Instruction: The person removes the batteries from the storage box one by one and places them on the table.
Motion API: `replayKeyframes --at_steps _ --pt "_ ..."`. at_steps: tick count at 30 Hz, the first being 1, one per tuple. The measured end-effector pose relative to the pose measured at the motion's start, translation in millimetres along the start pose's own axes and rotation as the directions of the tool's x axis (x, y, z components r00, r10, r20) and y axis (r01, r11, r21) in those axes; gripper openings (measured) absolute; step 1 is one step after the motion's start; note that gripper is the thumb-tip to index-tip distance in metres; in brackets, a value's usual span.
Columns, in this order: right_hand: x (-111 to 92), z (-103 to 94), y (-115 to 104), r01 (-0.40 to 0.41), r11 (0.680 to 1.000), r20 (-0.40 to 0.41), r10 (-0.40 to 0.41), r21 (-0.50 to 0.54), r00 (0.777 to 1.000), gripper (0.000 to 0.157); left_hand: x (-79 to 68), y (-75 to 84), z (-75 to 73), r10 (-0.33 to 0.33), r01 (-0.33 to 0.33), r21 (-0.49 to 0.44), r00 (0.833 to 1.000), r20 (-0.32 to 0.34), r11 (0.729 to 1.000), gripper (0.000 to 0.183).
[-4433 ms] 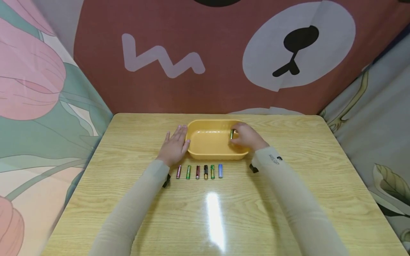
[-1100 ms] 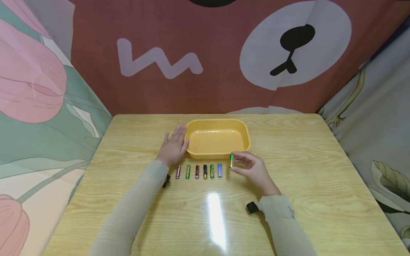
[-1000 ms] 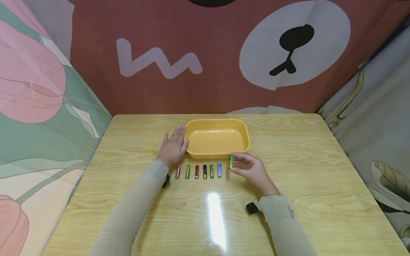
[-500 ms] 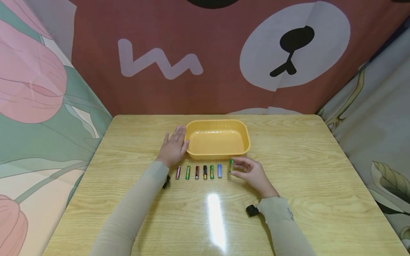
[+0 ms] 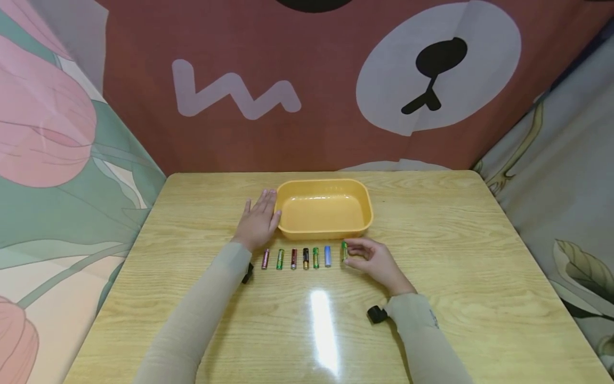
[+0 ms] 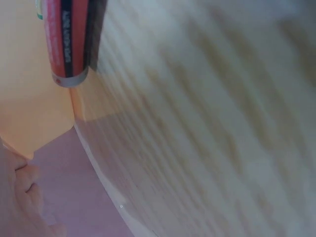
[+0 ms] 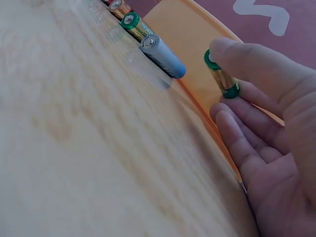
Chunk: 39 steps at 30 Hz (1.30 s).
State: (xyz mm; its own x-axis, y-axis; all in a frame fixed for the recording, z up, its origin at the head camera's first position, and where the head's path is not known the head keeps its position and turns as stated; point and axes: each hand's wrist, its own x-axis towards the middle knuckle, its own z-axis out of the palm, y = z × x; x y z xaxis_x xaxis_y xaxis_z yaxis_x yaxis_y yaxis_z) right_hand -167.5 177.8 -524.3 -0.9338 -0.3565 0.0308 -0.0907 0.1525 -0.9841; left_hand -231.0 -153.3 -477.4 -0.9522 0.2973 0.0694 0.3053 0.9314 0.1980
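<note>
The right hand (image 5: 376,260) is pinching a green-and-gold battery (image 5: 344,250) between thumb and fingertips, holding it just at the leftward tips of its fingers, low over the table (image 5: 455,277); whether the battery is touching the wood cannot be told. In the right wrist view the same battery (image 7: 222,75) is lying under the thumb with its remaining fingers (image 7: 237,138) relaxed and half-curled below it. The battery's long axis is running away from the person, parallel to the row of five batteries (image 5: 296,258) lying just to the left of the right hand, with the blue battery (image 5: 328,256) as the nearest neighbour, close beside but apart from the held one. The yellow tray (image 5: 324,233) is sitting just beyond the right hand's fingertips, its near wall directly past the battery's far end. The left hand (image 5: 259,220) is lying flat with fingers spread and straight, its thumb side resting against the tray's left wall; the row is lying just on its near side. The right hand is therefore the nearer one to the held battery, the left being well across the row from it.
</note>
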Motion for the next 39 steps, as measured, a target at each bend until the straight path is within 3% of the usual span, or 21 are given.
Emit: replayKeyframes --at_steps 21,39 --pt "3.1 7.6 3.3 0.02 0.964 -0.005 -0.022 -0.265 1.0 0.051 -2.6 -1.3 0.5 0.003 -0.003 -0.018 1.0 -0.011 1.0 0.061" --pt "4.1 7.5 0.9 0.093 0.934 0.018 -0.093 -0.344 0.996 0.052 -0.2 -0.9 2.5 0.002 -0.002 -0.014 1.0 -0.016 1.0 0.062"
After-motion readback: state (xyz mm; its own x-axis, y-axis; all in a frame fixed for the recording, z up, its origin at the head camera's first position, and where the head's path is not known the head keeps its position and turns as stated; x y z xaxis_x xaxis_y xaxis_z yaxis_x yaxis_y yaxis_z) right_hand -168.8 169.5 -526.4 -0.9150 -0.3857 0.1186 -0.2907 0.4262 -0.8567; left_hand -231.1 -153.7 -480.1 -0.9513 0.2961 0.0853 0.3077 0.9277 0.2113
